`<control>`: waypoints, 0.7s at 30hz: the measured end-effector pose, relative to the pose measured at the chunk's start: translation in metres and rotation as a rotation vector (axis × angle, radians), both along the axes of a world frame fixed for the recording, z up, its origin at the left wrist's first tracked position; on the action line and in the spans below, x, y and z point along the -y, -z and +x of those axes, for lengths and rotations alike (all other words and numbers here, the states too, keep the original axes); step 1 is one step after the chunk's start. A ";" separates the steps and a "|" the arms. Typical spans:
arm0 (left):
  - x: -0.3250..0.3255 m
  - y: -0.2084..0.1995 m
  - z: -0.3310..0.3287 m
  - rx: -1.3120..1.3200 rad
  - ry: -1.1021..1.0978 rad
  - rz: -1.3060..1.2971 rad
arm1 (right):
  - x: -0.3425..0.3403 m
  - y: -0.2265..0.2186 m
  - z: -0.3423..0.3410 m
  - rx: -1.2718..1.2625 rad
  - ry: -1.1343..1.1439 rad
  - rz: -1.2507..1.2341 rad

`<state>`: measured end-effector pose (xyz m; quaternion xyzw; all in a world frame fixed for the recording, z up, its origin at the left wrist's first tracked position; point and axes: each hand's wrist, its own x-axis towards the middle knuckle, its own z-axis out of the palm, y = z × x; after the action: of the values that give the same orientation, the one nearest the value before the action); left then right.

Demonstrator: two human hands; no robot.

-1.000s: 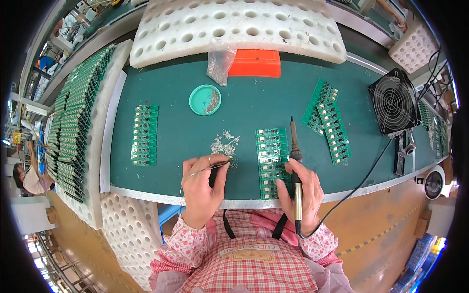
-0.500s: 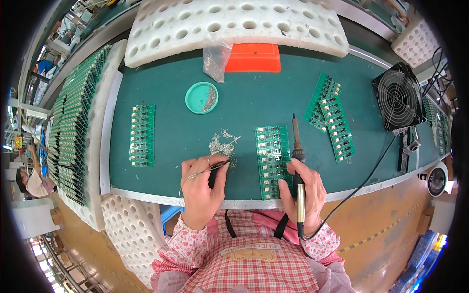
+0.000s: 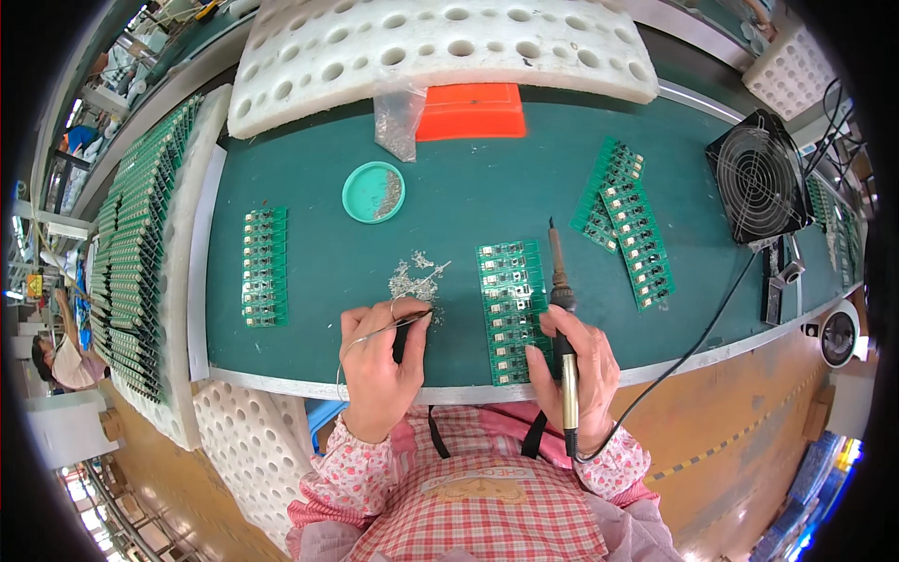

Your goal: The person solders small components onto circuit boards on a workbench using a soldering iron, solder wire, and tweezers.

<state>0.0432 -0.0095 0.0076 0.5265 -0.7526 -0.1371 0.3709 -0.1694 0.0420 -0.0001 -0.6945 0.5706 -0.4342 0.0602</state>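
My left hand (image 3: 379,370) is closed in a pinch on dark tweezers (image 3: 409,319), partly hidden by the fingers. A thin silvery wire (image 3: 339,367) loops over the same hand. Just beyond those fingers lies a loose pile of tiny pale parts (image 3: 408,281). My right hand (image 3: 592,370) grips a soldering iron (image 3: 559,272) with a dark and gold handle, its tip pointing away from me. Directly left of the iron, a green circuit board panel (image 3: 511,295) with rows of white components lies flat, close to my right fingers.
Another board panel (image 3: 266,272) lies left, and two overlapping panels (image 3: 637,239) lie right. Beyond are a round green dish (image 3: 348,195), a plastic bag (image 3: 395,122), a red bin (image 3: 473,112) and white foam (image 3: 412,80). A fan (image 3: 757,178) stands right; racked boards (image 3: 140,253) line the left.
The whole view has shifted slightly, so the bench things appear a little further left. Both hands keep their holds, with little movement relative to the bench.
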 end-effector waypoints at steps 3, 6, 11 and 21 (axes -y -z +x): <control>0.003 -0.003 -0.006 -0.076 0.045 0.040 | -0.001 -0.002 -0.001 0.068 -0.016 0.007; 0.010 -0.001 -0.020 -0.204 0.131 0.107 | -0.006 -0.005 -0.005 0.245 0.008 0.041; 0.020 -0.002 -0.032 -0.154 0.241 0.123 | -0.013 -0.007 -0.009 0.306 0.080 0.028; 0.027 0.000 -0.035 -0.134 0.225 0.099 | -0.017 0.001 -0.009 0.408 0.130 0.076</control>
<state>0.0084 -0.0361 0.0074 0.4461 -0.7728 -0.2496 0.3762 -0.1789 0.0588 -0.0012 -0.5510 0.6063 -0.5468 0.1724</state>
